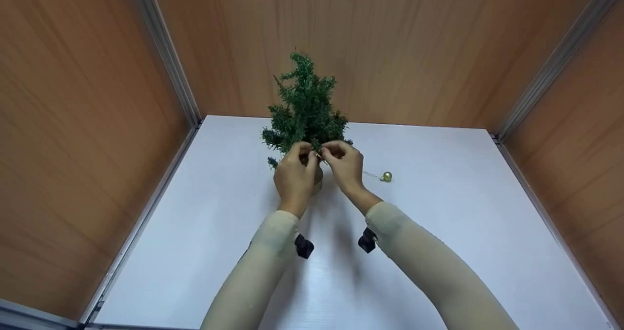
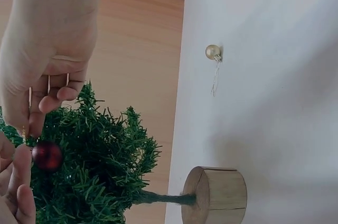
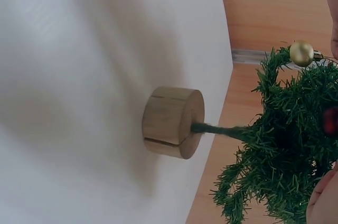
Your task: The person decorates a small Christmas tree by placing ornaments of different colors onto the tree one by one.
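Both hands meet at the front of the small artificial Christmas tree [image 1: 306,101], fingertips close together. A dark red ball ornament [image 2: 47,156] hangs just beside them against the green branches, with a short gold cord at its top. My right hand [image 1: 345,166] pinches this cord between thumb and forefinger, its other fingers loosely curled. From the other side, my left hand [image 1: 295,176] has thumb and forefinger pinched at the same cord. The red ball is partly visible in the right wrist view, and the hands hide it in the head view.
The tree stands on a round wooden log base [image 3: 171,122] on the white table [image 1: 438,232]. A gold ball ornament [image 1: 386,176] with a thin string lies right of the tree. Another gold ball [image 3: 301,53] hangs on a left branch. Wood panels [image 1: 390,52] surround the table.
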The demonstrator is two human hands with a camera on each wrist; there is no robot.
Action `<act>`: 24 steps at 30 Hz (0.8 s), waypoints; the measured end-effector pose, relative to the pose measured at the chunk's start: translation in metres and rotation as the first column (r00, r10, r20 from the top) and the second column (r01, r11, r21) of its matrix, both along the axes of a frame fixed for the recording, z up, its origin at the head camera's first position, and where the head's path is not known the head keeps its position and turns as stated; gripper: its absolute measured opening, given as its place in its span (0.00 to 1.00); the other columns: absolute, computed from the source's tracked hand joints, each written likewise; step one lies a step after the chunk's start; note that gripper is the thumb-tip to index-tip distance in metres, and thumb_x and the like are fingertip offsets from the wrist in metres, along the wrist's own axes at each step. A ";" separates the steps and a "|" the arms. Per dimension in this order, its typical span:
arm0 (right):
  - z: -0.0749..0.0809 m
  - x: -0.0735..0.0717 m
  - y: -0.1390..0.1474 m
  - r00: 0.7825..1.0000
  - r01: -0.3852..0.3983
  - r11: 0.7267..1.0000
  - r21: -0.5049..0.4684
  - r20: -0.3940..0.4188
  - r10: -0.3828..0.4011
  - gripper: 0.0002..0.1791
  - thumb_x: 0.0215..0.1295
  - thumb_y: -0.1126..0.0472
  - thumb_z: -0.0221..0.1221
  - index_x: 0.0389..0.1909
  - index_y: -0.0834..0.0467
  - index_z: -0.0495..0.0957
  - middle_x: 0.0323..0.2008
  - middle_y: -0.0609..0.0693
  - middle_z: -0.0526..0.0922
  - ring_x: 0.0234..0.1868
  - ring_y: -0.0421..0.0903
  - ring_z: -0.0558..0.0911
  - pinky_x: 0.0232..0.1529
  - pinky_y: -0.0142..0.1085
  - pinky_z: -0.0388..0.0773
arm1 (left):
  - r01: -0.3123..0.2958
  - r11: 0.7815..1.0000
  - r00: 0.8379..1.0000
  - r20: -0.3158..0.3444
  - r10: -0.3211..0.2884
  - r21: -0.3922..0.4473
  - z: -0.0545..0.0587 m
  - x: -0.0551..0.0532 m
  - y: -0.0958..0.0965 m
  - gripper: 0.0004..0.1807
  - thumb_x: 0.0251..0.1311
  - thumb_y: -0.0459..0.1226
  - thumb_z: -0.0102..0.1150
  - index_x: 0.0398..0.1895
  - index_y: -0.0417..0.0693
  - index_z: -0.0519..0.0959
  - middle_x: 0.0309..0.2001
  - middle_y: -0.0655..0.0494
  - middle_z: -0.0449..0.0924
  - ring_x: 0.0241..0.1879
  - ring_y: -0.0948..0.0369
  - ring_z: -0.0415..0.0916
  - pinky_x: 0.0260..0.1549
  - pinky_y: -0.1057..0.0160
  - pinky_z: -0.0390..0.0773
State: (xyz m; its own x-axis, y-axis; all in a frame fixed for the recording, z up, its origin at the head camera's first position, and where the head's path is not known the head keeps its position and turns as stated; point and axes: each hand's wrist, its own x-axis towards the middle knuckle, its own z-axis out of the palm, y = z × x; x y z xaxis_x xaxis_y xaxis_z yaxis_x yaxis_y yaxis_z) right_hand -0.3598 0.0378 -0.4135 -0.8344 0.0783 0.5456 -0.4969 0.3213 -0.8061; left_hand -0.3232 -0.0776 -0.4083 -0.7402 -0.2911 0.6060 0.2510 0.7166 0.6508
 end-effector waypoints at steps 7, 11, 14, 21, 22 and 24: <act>-0.003 -0.003 0.009 0.999 0.041 0.999 0.022 -0.004 -0.041 0.02 0.55 0.62 0.62 0.29 0.54 0.82 0.24 0.43 0.80 0.23 0.40 0.73 0.25 0.32 0.70 | -0.007 1.000 0.998 -0.067 0.009 0.021 0.003 0.004 -0.014 0.06 0.57 0.43 0.58 0.36 0.56 0.78 0.33 0.66 0.79 0.26 0.70 0.74 0.23 0.67 0.72; -0.006 -0.007 0.018 0.998 0.064 0.998 0.024 0.005 -0.064 0.02 0.55 0.62 0.62 0.29 0.56 0.82 0.23 0.42 0.80 0.23 0.41 0.72 0.25 0.31 0.68 | -0.025 0.999 0.989 -0.143 0.031 0.038 0.002 0.005 -0.031 0.04 0.58 0.43 0.56 0.35 0.56 0.77 0.32 0.66 0.78 0.19 0.70 0.68 0.18 0.66 0.67; -0.008 -0.009 0.024 0.997 0.073 0.997 0.025 0.005 -0.073 0.02 0.54 0.63 0.63 0.29 0.57 0.82 0.24 0.42 0.80 0.23 0.42 0.72 0.25 0.31 0.67 | -0.068 0.996 0.981 -0.179 0.078 0.061 0.000 0.004 -0.045 0.05 0.59 0.43 0.55 0.35 0.56 0.77 0.31 0.65 0.78 0.18 0.71 0.67 0.18 0.67 0.67; -0.014 -0.013 0.036 0.996 0.084 0.995 0.056 0.021 -0.086 0.03 0.55 0.61 0.62 0.31 0.55 0.81 0.26 0.42 0.79 0.24 0.41 0.71 0.26 0.32 0.67 | -0.153 0.984 0.983 -0.090 0.161 0.093 -0.016 -0.001 -0.074 0.05 0.59 0.42 0.55 0.36 0.55 0.77 0.32 0.64 0.78 0.16 0.69 0.64 0.16 0.65 0.64; -0.015 -0.014 0.038 0.996 0.088 0.994 0.061 0.021 -0.090 0.03 0.55 0.61 0.62 0.31 0.54 0.81 0.26 0.42 0.79 0.24 0.41 0.71 0.26 0.32 0.67 | -0.158 0.983 0.984 -0.068 0.165 0.094 -0.020 -0.003 -0.077 0.05 0.59 0.42 0.55 0.36 0.54 0.77 0.32 0.64 0.78 0.16 0.68 0.64 0.16 0.65 0.63; -0.018 -0.015 0.041 0.995 0.100 0.993 0.069 0.014 -0.101 0.03 0.55 0.61 0.62 0.31 0.54 0.81 0.26 0.42 0.79 0.23 0.41 0.72 0.26 0.33 0.68 | -0.172 0.982 0.984 -0.023 0.174 0.084 -0.027 -0.005 -0.082 0.06 0.59 0.43 0.55 0.37 0.54 0.77 0.33 0.64 0.78 0.16 0.67 0.64 0.16 0.64 0.63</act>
